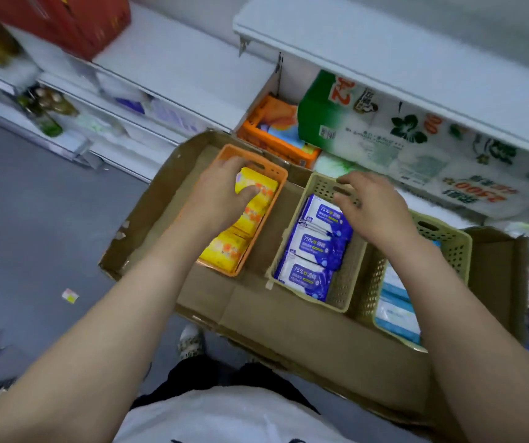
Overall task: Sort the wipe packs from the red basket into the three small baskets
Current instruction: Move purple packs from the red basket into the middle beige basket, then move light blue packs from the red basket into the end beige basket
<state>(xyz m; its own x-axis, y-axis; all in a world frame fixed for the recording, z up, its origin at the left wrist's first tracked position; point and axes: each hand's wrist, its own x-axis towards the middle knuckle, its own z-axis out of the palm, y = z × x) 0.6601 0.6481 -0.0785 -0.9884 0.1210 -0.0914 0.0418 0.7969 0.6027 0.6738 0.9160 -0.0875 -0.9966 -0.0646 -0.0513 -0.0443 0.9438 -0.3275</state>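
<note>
Three small baskets stand in a flat cardboard tray. The orange basket on the left holds yellow wipe packs. My left hand reaches into it, thumb and fingers curled round the top yellow pack. The middle beige basket holds blue-and-white 75% alcohol wipe packs. My right hand hovers over its far end, fingers relaxed, holding nothing. The right beige basket holds light-blue packs, partly hidden by my right forearm. The red basket is out of view.
White shelves run along the back. Under the right shelf sit an orange crate and big tissue bundles. A red box stands on the upper left shelf, bottles lower down. A scrap of paper lies on the grey floor.
</note>
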